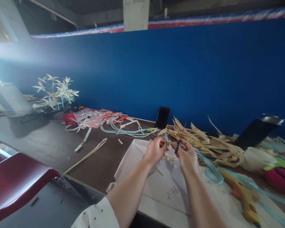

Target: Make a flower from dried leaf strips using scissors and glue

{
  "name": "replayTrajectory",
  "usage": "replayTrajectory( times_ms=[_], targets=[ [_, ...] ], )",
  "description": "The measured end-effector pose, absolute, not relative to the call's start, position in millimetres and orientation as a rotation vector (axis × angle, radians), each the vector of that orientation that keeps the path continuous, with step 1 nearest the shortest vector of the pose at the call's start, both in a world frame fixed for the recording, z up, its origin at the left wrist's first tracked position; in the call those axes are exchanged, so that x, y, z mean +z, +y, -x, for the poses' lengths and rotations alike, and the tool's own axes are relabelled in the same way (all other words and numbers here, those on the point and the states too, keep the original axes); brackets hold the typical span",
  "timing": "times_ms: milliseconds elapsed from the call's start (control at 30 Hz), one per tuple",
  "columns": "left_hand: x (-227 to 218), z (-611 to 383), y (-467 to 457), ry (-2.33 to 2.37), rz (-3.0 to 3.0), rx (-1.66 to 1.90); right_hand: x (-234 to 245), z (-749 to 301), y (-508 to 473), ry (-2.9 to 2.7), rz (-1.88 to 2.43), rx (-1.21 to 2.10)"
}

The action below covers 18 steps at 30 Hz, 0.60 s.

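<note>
My left hand [155,151] is closed in a pinch on a small pale strip piece held over a white cardboard sheet [156,186]. My right hand [186,155] is closed around a thin dark stick-like tool [180,139] whose tip points up and away. A light blue ribbon [210,169] trails from between the hands to the right. Both hands meet just in front of a heap of dried straw-coloured leaves [204,142].
A dark wooden table [49,142] carries loose strips, coiled pale blue cord [123,128], a red container [68,117] and pale handmade flowers [55,90]. A phone [162,117] leans on the blue wall. A yellow glue gun [245,198], a white bowl [256,158] and a red chair [14,180] are nearby.
</note>
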<state>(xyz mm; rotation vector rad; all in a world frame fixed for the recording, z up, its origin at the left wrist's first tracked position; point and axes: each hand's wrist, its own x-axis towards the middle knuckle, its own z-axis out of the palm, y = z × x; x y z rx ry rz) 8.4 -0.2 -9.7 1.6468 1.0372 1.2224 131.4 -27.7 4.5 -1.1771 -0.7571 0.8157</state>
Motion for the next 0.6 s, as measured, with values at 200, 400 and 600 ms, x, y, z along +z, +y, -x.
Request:
replayTrajectory(
  times_ms=[200, 400, 600],
  targets=[
    [2, -7, -1, 0.916, -1.417, 1.199, -1, -136, -27, -0.718, 1.159, 0.900],
    [0, -5, 6, 0.926, -1.271, 1.150, 2, -132, -32, -0.660, 0.998, 1.105],
    [-3, -8, 6, 0.904, -1.214, 1.035, 7, -131, -33, -0.573, 0.908, 1.197]
  ],
)
